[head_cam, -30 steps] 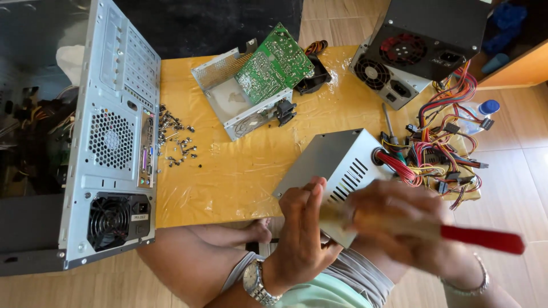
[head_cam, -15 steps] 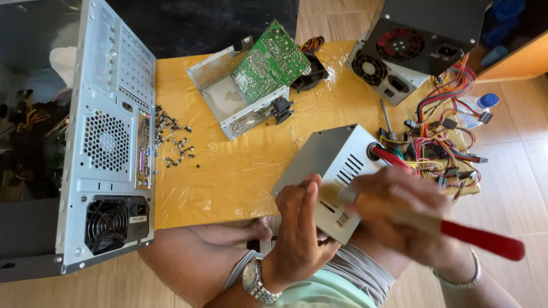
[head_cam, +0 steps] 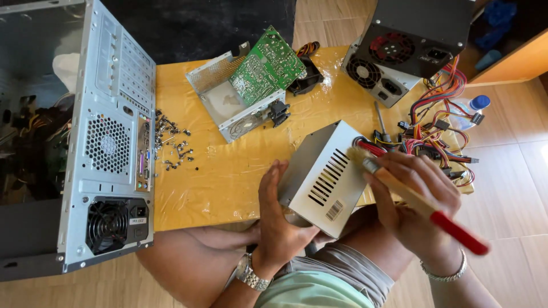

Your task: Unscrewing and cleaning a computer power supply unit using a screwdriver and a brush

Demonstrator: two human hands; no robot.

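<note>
Left hand [head_cam: 279,219] grip clamps grey vented metal power-supply box [head_cam: 322,179]; right hand [head_cam: 414,199] grips red-handled paintbrush [head_cam: 419,202]. Best: light strokes along vents.

Two bare hands and forearms, no sleeves, silver metal-link wristwatch [head_cam: 249,274] on the left wrist, thin silver chain bracelet [head_cam: 445,274] on the right wrist, grey shorts [head_cam: 348,276] right of the watch, pale green shirt hem [head_cam: 311,292] below the shorts, bare knees

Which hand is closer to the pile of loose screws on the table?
Left. The left hand grips the silver power supply, right of the screws; the right hand, holding a brush, is farther right.
</note>
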